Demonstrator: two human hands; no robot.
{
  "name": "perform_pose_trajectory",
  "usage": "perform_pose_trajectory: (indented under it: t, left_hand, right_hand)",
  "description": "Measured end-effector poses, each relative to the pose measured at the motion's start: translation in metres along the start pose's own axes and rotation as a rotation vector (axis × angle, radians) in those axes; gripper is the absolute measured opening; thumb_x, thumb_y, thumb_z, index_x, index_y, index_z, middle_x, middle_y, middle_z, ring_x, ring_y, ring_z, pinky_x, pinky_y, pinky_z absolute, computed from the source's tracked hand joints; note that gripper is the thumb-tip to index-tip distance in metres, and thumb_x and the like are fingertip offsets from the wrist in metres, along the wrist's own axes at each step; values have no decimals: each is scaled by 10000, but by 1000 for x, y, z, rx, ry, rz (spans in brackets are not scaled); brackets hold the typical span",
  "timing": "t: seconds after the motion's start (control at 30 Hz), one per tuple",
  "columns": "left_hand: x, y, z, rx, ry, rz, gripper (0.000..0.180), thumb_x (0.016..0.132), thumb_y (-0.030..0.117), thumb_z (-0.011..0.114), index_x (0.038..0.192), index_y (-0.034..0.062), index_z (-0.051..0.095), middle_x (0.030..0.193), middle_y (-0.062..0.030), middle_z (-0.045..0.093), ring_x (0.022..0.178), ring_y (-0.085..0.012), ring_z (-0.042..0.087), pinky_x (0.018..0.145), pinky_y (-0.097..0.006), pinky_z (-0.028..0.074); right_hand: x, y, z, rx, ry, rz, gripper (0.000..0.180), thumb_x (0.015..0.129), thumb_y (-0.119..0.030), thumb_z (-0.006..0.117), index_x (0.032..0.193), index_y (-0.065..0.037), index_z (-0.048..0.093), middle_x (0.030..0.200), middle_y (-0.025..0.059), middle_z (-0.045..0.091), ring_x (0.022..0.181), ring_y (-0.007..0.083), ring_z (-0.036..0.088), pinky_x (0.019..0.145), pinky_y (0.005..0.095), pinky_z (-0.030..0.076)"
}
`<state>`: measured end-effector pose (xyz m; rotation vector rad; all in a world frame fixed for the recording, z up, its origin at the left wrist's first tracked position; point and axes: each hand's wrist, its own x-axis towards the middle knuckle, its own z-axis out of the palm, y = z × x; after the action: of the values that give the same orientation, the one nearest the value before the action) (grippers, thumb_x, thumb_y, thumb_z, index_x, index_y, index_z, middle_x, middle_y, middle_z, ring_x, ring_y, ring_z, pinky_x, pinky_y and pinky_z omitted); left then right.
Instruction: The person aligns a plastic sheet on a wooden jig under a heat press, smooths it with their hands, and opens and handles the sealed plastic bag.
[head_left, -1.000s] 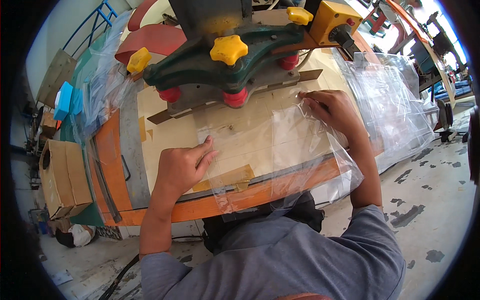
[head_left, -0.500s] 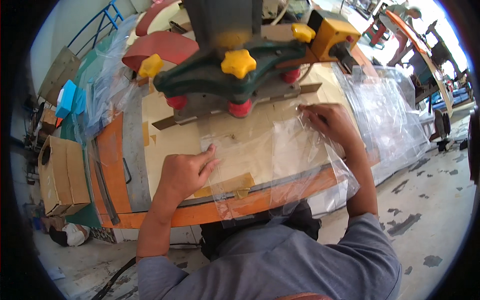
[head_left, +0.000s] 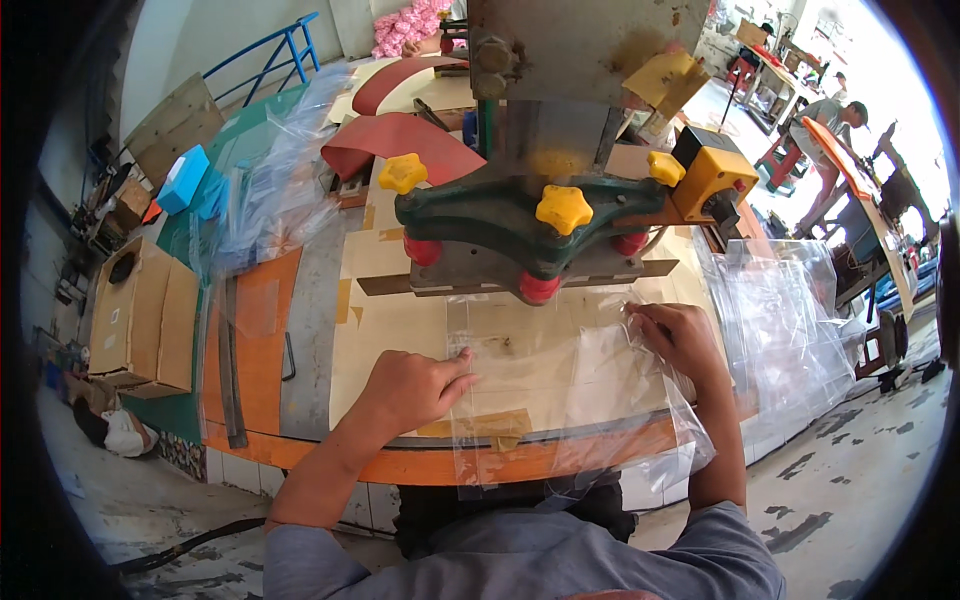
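Sliding forward: the clear plastic bag (head_left: pixel 560 390) now has its far edge tucked right under the grey metal press bar (head_left: pixel 520 282), where half a second ago it lay a little short of it.
Meaning: judging by that, the bag looks lined up for the green press head with yellow star knobs (head_left: pixel 540 215).
Left hand (head_left: pixel 410 388): flat on the bag's left edge, fingers (head_left: pixel 455 365) held together and stretched toward the bar, pressing, not pinching.
Right hand (head_left: pixel 680 338): up at the bag's far right corner, fingertips (head_left: pixel 640 315) curled down onto the film; whether they nip it or only pin it, I cannot tell.
Bag position: spread over the cream tabletop (head_left: pixel 390 320), its near end hanging over the orange front edge (head_left: pixel 330 462).
Nearby: heap of clear bags (head_left: pixel 790 320) at the right edge, cardboard box (head_left: pixel 140 318) off the left side.
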<state>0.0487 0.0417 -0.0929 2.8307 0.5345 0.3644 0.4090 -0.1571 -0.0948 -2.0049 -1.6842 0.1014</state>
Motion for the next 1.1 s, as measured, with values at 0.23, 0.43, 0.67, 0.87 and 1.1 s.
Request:
perform_pose_trajectory:
  t: [0.23,0.43,0.67,0.87,1.1]
  left_hand:
    - [3,2,-4,3,-33,-24,274,942,354,753,1078,126,822,726,-98,744,589,-273,696,573,-375,546]
    - [2,2,-4,-15,-8,4,284,940,353,756,1098,126,818,709,-98,736,566,-274,683,559,-377,535]
    - [1,-1,-1,-6,21,33,307,977,384,702,1098,123,812,640,-69,703,555,-263,686,527,-378,525]
    - [3,3,-5,-14,-3,-5,283,939,355,757,1098,129,819,684,-90,721,555,-276,674,554,-377,532]
    - [2,1,-2,-9,12,4,286,942,358,757,1099,128,821,684,-85,722,553,-276,670,557,-372,533]
  right_hand:
    - [3,-4,-2,1,-9,39,241,959,-213,672,1127,-92,795,906,162,763,775,356,725,737,440,571]
    - [1,-2,-1,16,13,-3,244,958,-149,667,1145,-52,790,915,167,765,747,328,724,711,401,569]
    - [2,-4,-2,26,-13,27,250,953,-130,664,1153,-46,787,914,166,764,743,329,722,707,403,569]
    - [2,-3,-2,16,-5,17,240,953,-130,664,1141,-48,791,907,169,762,734,326,721,706,401,569]
    - [2,-2,-1,7,9,4,238,954,-159,670,1126,-52,795,923,174,766,756,331,731,719,409,571]
